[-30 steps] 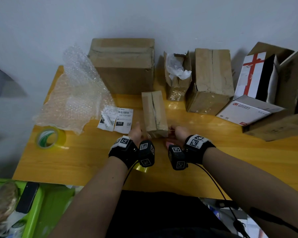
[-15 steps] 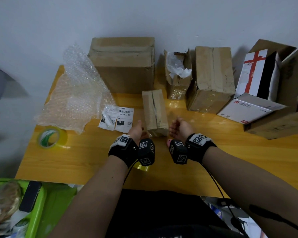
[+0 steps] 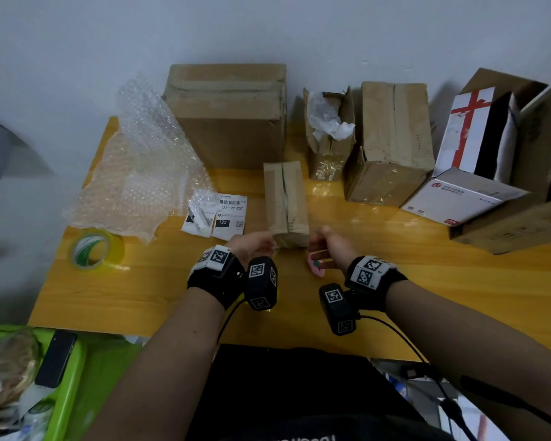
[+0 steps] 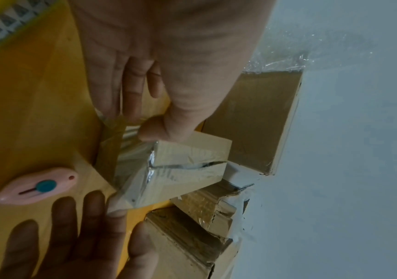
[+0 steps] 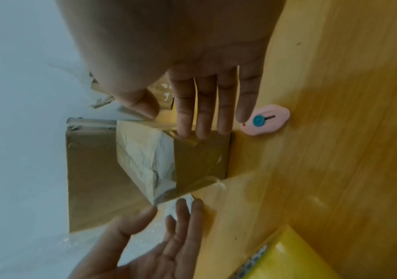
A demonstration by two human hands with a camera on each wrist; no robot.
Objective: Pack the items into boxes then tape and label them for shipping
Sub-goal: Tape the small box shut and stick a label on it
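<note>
A small brown cardboard box (image 3: 285, 202), sealed with clear tape, lies in the middle of the yellow table (image 3: 427, 281). My left hand (image 3: 255, 245) is at its near left corner, fingers (image 4: 120, 94) straight along the side and thumb on the top edge. My right hand (image 3: 328, 246) is at the near right corner, its straight fingers (image 5: 192, 120) touching the taped end of the box (image 5: 192, 156). A pink box cutter (image 3: 315, 265) lies on the table by the right little finger, held by neither hand.
A roll of clear tape (image 3: 93, 249) sits at the left, bubble wrap (image 3: 140, 173) behind it, and shipping labels (image 3: 229, 211) lie left of the small box. Several larger cardboard boxes (image 3: 229, 116) stand along the wall, with an open white box (image 3: 471, 173) at the right.
My right hand has opened out and turned its fingers against the box's near end. The pink cutter now shows beside it on the table. The left hand has barely moved.
</note>
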